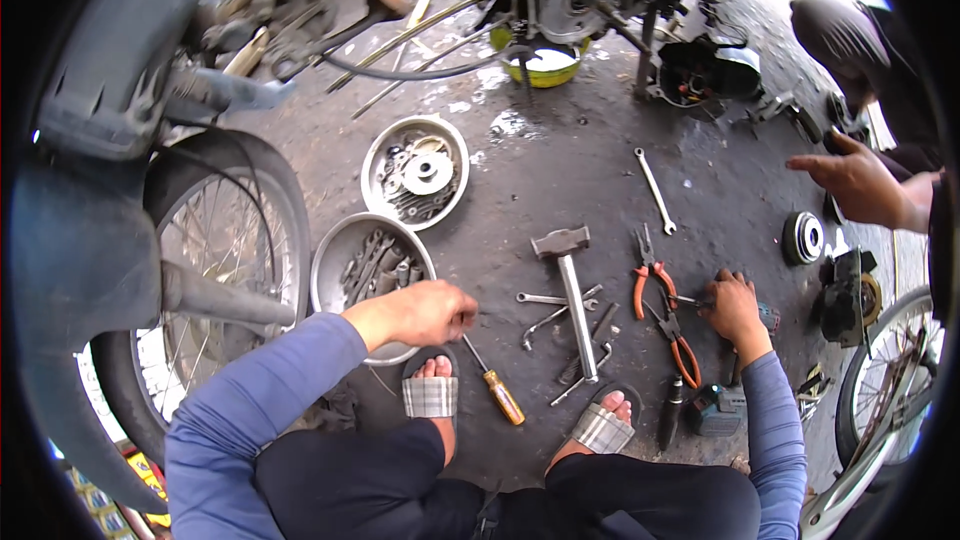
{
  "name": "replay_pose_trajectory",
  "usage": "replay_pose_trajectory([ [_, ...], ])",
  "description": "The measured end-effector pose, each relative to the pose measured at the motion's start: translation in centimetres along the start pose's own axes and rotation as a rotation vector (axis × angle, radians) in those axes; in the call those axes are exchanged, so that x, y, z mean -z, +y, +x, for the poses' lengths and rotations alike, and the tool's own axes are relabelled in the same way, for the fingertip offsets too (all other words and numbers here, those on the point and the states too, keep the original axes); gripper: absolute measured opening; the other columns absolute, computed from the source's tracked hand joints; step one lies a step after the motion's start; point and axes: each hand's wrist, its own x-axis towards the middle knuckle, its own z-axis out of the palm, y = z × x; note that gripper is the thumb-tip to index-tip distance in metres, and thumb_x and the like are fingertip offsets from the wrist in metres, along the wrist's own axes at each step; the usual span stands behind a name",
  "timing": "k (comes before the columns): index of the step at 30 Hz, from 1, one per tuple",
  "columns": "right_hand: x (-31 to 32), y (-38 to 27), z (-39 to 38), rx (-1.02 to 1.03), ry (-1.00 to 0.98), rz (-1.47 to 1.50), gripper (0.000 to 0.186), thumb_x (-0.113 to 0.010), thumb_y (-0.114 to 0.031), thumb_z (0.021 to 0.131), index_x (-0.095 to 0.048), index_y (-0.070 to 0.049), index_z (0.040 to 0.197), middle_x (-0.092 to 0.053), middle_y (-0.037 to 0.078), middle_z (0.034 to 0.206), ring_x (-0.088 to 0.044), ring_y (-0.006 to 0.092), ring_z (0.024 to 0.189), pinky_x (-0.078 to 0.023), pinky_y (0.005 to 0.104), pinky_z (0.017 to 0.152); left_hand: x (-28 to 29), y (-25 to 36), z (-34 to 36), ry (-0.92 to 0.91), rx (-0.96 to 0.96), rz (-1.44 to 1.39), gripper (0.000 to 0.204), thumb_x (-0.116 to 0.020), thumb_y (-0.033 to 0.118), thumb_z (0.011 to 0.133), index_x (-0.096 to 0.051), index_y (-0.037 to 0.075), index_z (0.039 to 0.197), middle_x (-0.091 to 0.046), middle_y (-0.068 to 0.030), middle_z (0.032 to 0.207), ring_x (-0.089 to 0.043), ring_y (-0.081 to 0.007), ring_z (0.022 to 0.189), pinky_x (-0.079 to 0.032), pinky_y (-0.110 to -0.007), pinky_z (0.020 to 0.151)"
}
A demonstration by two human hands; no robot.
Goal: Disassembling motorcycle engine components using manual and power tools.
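My left hand [425, 312] has curled fingers above the edge of a steel bowl of tools [326, 258], near a yellow-handled screwdriver [502, 395]; what it holds, if anything, is unclear. My right hand [732, 305] grips a thin metal tool [688, 300] over a teal cordless drill [717, 410]. Beside it lie orange-handled pliers [640, 292] and a second pair [684, 358]. A hammer [572, 305] lies between my sandaled feet among wrenches and rods [540, 299]. Another steel bowl [372, 176] holds small parts, and a lone wrench [653, 188] lies on the dark floor [550, 170].
An engine assembly [575, 0] hangs above a yellow basin [545, 70]. A wheel and fork [210, 295] stand at my left. At the right, a person's hand [890, 195] reaches out above a round part [803, 238], a black housing [845, 300] and another wheel [885, 380].
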Motion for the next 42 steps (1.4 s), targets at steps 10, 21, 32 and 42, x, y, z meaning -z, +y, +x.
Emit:
replay_pose_trajectory([
  [10, 0.8, -0.9, -3.1, -0.003, 0.110, 0.188, 0.029, -0.074, -0.012, 0.069, -0.063, -0.006, 0.095, -0.057, 0.015, 0.099, -0.054, 0.0349, 0.099, -0.042, 0.0467, 0.088, -27.3, -9.7, -19.7, 0.513, 1.273, -0.006, 0.084, -0.077, 0.033, 0.073, -0.035, 0.011, 0.142, -0.039, -0.0295, 0.139, -0.061, -0.0456, 0.099, -0.052, -0.051, 0.082],
  [21, 4.4, -0.6, -5.7, -0.154, 0.352, 0.427, 0.032, -0.071, -0.013, 0.077, -0.059, 0.000, 0.104, -0.057, 0.017, 0.102, -0.056, 0.0375, 0.098, -0.046, 0.0434, 0.084, -26.7, -14.6, -24.5, 0.229, 1.248, -0.039, 0.032, -0.067, 0.024, 0.082, -0.063, 0.002, 0.104, -0.062, -0.0281, 0.110, -0.064, -0.0377, 0.097, -0.050, -0.047, 0.079],
  [32, 3.3, 13.5, -20.7, -0.688, -0.199, 0.433, 0.049, -0.078, -0.027, 0.074, -0.062, 0.001, 0.112, -0.068, 0.020, 0.102, -0.065, 0.0344, 0.099, -0.051, 0.0402, 0.086, -19.9, -10.5, -12.1, 0.210, 1.083, -0.103, 0.036, -0.064, 0.028, 0.085, -0.065, 0.002, 0.108, -0.065, -0.0246, 0.106, -0.063, -0.0343, 0.098, -0.051, -0.040, 0.082],
  [42, 0.9, 6.6, -24.4, -0.437, -0.889, 0.730, 0.084, -0.079, -0.029, 0.072, -0.040, -0.010, 0.145, -0.066, 0.016, 0.117, -0.063, 0.0290, 0.107, -0.048, 0.0369, 0.091, -19.3, -11.6, -12.7, 0.188, 1.025, -0.101, 0.037, -0.063, 0.034, 0.086, -0.067, 0.002, 0.103, -0.066, -0.0233, 0.101, -0.064, -0.0356, 0.093, -0.051, -0.040, 0.079],
])
